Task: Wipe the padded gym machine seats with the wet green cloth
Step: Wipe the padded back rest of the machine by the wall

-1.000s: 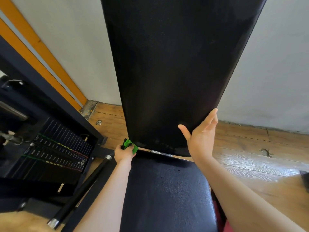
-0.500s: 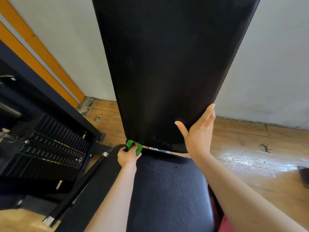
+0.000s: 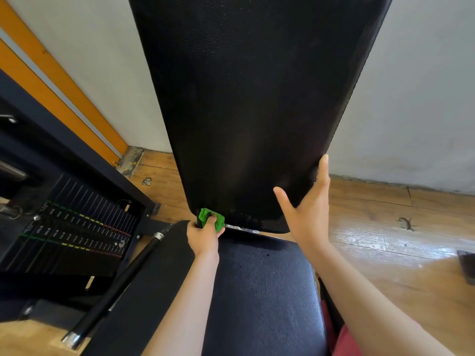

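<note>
A tall black padded backrest [image 3: 252,104] rises in the middle, with a black padded seat [image 3: 262,291] below it. My left hand [image 3: 204,236] grips the bunched wet green cloth [image 3: 210,219] at the backrest's lower left corner, above the gap between the two pads. My right hand [image 3: 307,214] has straight fingers laid flat against the backrest's lower right edge, thumb spread out.
A black weight stack with coloured labels [image 3: 74,227] stands at the left inside a dark frame. A black bar with a chrome tip [image 3: 115,291] slants beside the seat. Wooden floor [image 3: 401,253] stretches to the right; a grey wall [image 3: 424,98] stands behind.
My left hand with the green cloth has slid a little right along the backrest's bottom edge. My right hand stays flat on the right edge.
</note>
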Tool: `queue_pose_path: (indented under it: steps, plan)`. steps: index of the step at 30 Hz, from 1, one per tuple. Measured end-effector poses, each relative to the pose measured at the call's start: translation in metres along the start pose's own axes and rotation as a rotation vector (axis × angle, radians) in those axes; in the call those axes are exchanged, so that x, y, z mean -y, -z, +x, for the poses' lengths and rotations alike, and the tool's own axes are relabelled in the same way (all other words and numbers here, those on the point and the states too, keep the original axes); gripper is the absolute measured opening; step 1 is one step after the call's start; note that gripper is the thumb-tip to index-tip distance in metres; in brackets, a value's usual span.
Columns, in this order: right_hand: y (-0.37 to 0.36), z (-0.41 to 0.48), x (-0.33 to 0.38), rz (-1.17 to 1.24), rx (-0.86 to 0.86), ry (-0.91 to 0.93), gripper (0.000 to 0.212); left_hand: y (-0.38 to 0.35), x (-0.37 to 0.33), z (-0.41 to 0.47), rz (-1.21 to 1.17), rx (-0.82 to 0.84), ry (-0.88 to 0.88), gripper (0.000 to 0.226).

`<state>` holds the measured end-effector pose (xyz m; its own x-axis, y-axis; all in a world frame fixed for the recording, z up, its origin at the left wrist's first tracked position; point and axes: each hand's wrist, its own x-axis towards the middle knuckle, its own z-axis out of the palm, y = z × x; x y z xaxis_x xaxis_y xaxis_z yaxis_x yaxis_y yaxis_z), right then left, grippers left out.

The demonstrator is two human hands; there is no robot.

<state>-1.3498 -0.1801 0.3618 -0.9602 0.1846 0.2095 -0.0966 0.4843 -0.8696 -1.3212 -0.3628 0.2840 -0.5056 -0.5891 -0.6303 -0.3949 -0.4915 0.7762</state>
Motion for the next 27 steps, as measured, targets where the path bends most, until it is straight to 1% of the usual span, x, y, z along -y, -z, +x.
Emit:
queue_pose_path:
  steps: [3,6,9,12,14,18,20,23,25,27]
  plan:
    - [0.001,-0.001,-0.003,0.076,0.021,-0.073,0.098,0.002,0.009,0.006,0.016,-0.062,0.066,0.033]
    - [0.0,0.006,-0.007,0.096,0.118,-0.128,0.095,0.003,0.01,0.009,0.056,-0.075,0.079,0.025]
    - [0.002,0.011,-0.011,0.099,0.177,-0.102,0.094,0.003,0.004,0.004,0.026,-0.038,0.084,0.019]
    - [0.004,0.012,-0.011,0.064,0.188,-0.069,0.087,-0.007,0.0,-0.013,0.001,0.05,0.023,0.022]
    - [0.004,0.011,-0.011,0.05,0.186,-0.071,0.088,-0.016,0.001,-0.024,0.02,0.102,-0.046,0.022]
    - [0.006,0.01,-0.012,0.031,0.205,-0.106,0.093,-0.018,0.013,-0.021,0.182,0.075,-0.177,0.017]
    - [0.008,0.01,-0.012,0.019,0.208,-0.123,0.095,-0.014,0.02,-0.018,0.238,0.017,-0.135,0.019]
    - [0.009,0.01,-0.01,0.017,0.206,-0.14,0.096,-0.012,0.024,-0.017,0.21,-0.05,0.005,0.014]
    - [0.009,0.011,-0.011,0.026,0.211,-0.143,0.095,-0.013,0.025,-0.017,0.198,-0.06,0.019,0.012]
    - [0.011,0.01,-0.01,0.039,0.221,-0.149,0.094,-0.016,0.022,-0.022,0.133,-0.034,0.019,0.012]
